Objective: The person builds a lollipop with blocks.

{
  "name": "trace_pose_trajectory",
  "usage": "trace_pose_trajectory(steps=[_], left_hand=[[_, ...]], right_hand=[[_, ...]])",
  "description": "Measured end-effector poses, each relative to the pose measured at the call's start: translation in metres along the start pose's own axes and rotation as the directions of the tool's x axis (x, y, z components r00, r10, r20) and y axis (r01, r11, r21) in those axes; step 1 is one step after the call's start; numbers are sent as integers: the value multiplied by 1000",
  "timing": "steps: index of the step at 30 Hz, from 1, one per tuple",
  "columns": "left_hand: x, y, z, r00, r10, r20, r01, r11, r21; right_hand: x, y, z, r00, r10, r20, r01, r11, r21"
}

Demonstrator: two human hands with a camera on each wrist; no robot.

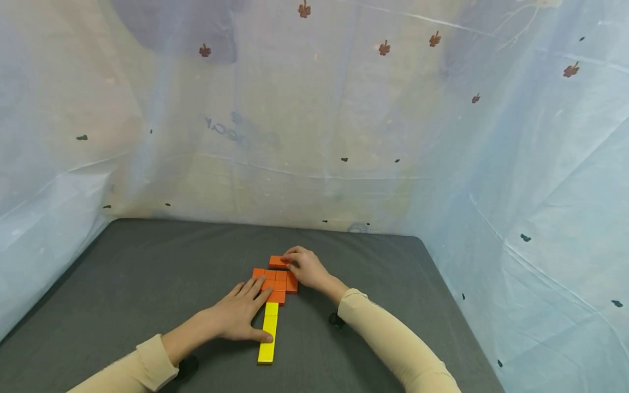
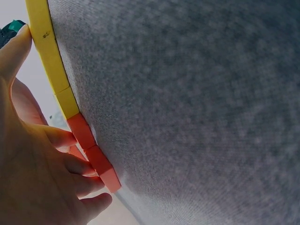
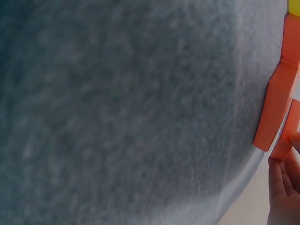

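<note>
Flat orange blocks (image 1: 280, 285) form a cluster in the middle of the dark surface. A yellow strip (image 1: 266, 353) of a long and a short block runs from the cluster toward the person. My left hand (image 1: 236, 316) lies with fingers spread, fingertips at the cluster's left side and thumb on the long yellow block. In the left wrist view, its fingers reach over the orange edge (image 2: 81, 131). My right hand (image 1: 308, 270) pinches a separate orange block (image 1: 275, 261) just beyond the cluster's far edge. The right wrist view shows thumb and fingers at that block's end (image 3: 283, 146).
A dark grey padded table (image 1: 162, 273) with rounded far corners bears the blocks. Pale translucent sheeting (image 1: 295, 109) with small leaf shapes hangs behind and along both sides. A dark round device (image 1: 336, 320) shows under the right wrist.
</note>
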State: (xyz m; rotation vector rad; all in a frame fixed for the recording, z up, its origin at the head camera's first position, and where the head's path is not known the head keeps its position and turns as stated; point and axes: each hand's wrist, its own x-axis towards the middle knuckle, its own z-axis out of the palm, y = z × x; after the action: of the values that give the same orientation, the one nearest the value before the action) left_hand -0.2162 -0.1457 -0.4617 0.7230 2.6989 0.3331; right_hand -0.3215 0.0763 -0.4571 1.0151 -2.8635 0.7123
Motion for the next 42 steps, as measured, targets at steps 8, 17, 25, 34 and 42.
trace_pose_trajectory(steps=[8, 17, 25, 34, 42], left_hand=[[0, -1, -1, 1000, 0, 10, 0, 1000, 5], [-1, 1, -4, 1000, 6, 2, -6, 1000, 2], [-2, 1, -4, 1000, 11, -10, -11, 1000, -4], [-1, -1, -2, 1000, 15, -9, -15, 1000, -14], [-2, 1, -2, 1000, 2, -5, -2, 1000, -16]], right_hand=[[3, -3, 5, 1000, -21, 23, 21, 1000, -6], [6, 0, 5, 998, -38, 57, 37, 999, 9], [8, 7, 8, 998, 68, 15, -69, 988, 138], [9, 7, 11, 991, 117, 58, -124, 982, 142], [4, 6, 9, 990, 125, 65, -134, 975, 176]])
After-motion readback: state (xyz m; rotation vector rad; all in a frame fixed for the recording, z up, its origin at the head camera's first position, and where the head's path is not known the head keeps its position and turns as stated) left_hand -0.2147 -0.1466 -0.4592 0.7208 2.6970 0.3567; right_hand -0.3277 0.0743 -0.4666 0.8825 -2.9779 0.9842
